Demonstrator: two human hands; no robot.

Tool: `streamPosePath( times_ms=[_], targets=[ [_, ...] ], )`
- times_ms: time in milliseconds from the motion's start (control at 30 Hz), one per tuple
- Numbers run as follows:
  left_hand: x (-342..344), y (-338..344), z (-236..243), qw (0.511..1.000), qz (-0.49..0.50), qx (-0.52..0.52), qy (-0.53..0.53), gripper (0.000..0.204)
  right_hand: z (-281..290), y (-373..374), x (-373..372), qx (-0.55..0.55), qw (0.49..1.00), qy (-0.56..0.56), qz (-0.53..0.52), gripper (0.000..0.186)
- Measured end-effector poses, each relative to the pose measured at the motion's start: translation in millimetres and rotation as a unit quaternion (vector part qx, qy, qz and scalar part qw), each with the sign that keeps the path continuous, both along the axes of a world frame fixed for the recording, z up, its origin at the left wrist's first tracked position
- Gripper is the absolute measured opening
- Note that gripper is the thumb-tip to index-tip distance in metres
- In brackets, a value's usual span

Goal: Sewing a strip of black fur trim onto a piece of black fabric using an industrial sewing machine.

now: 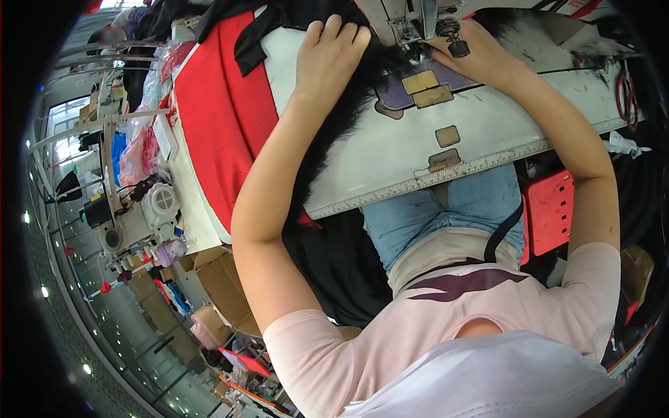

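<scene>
A sewing machine (418, 24) stands at the top of the view, its presser foot over black furry cloth (355, 104). This cloth runs down the table's left side and off the front edge. My left hand (333, 61) lies left of the machine, palm down on the black material, fingers slightly bent and apart; its thumb is hidden. Close to the needle, my right hand (474, 56) is closed at the edge of the furry cloth. Machine parts cover some of its fingers. Beneath that hand is a purple plate (401, 89) with worn tape patches.
A measuring tape (481, 166) lines the table's front edge. Red cloth (223, 104) drapes at left, with black cloth (249, 52) over it. A red plastic stool (550, 212) stands beside my legs. Another machine (160, 202) and a cardboard box (219, 282) are further left.
</scene>
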State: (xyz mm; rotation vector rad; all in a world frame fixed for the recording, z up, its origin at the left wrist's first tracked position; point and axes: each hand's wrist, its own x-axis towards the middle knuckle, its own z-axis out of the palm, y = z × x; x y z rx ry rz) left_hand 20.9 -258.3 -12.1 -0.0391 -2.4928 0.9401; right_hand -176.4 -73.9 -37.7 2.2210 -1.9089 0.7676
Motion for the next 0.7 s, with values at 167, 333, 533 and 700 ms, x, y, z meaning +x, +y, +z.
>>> streamPosePath(
  times_ms=[167, 333, 533, 700],
  targets=[
    [15, 20, 30, 0.993, -0.030, 0.112, -0.035, 0.009, 0, 1, -1, -0.002, 1.000, -0.005, -0.010, 0.027],
    [28, 35, 22, 0.991, 0.030, 0.119, -0.056, 0.009, 6, -2, 3, -0.003, 1.000, -0.003, 0.011, 0.024],
    [28, 48, 10, 0.957, 0.067, 0.281, 0.010, 0.016, 3, -1, 2, 0.011, 1.000, -0.004, -0.020, 0.014],
    [28, 47, -8, 0.966, 0.032, 0.248, 0.066, 0.014, 0, -6, -6, 0.074, 0.990, -0.111, -0.053, 0.015]
  ],
)
